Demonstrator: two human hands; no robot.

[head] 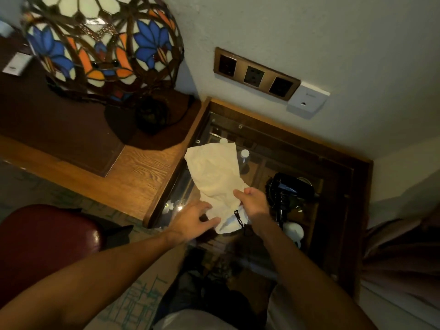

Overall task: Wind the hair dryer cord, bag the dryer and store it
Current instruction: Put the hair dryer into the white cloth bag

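Observation:
A cream cloth bag (217, 173) with a black drawstring (238, 217) lies over a glass-topped low table (297, 148). My right hand (253, 202) pinches the bag's near end by the drawstring. My left hand (196, 219) touches the bag's open edge with its fingers spread. The black hair dryer (289, 188) rests on the glass to the right of my right hand, with its dark cord bunched beside the handle. Neither hand touches the dryer.
A stained-glass lamp (102, 44) stands on the wooden desk (140, 175) at left. A wall outlet strip (256, 73) and a white box (307, 100) sit above the low table. A white cup (294, 231) lies near the dryer. A red chair (45, 246) is at lower left.

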